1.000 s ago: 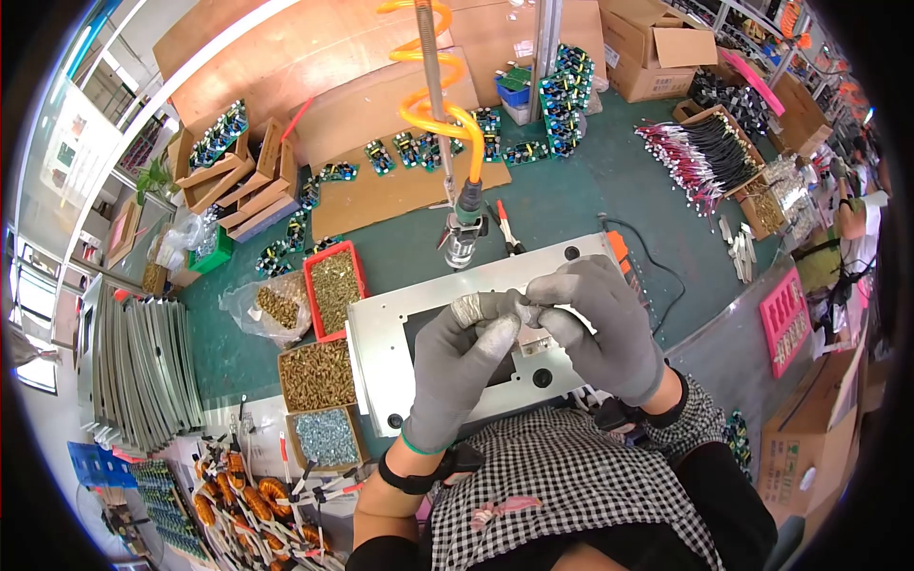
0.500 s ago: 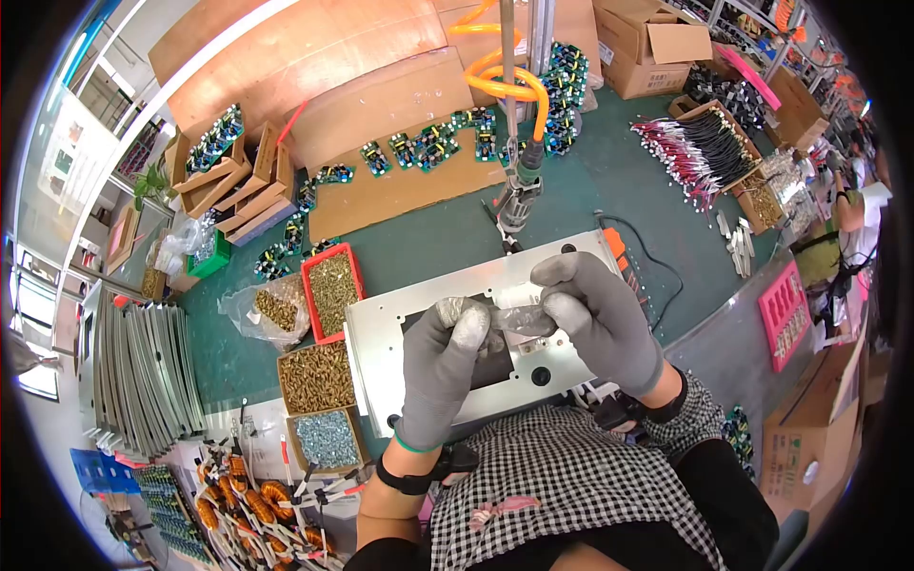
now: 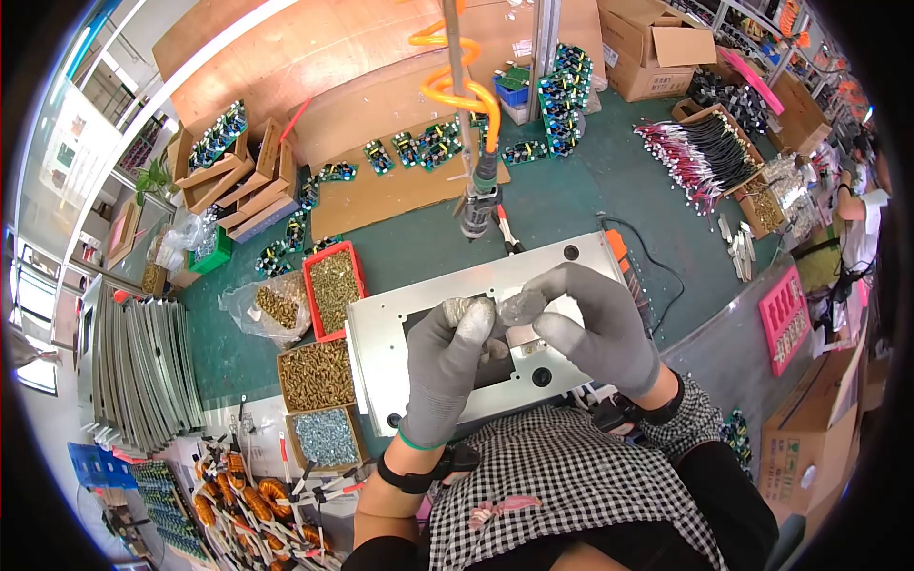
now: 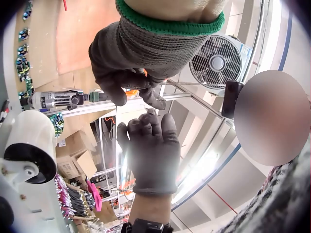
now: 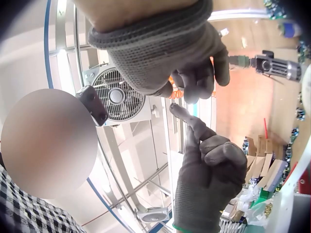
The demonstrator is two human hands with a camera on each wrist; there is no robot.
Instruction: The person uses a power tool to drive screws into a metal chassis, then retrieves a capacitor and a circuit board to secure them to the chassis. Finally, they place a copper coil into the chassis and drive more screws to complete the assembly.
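Both hands wear grey gloves and meet over a silver metal panel (image 3: 390,357) with a dark rectangular opening. On the left hand (image 3: 440,366) the index finger (image 5: 182,114) points out straight, while the other fingers bend in. A shiny pale wrap shows on that hand's index finger near the thumb. The right hand (image 3: 609,328) has its thumb and bent fingers close around the left index fingertip. A small light piece (image 4: 151,111) lies at the right fingertips in the left wrist view; I cannot tell whether they pinch it.
A power screwdriver (image 3: 478,211) hangs from an orange coiled hose beyond the panel. Left of it stand a red bin (image 3: 361,285) and boxes of brass (image 3: 314,376) and silvery fasteners (image 3: 326,438). Circuit boards (image 3: 438,147) lie behind. Wire bundles (image 3: 705,152) are at right.
The hands have drawn slightly apart from where their fingertips met, and the right fingers have spread a little around the left fingertip. The hanging screwdriver has swung right and partly back.
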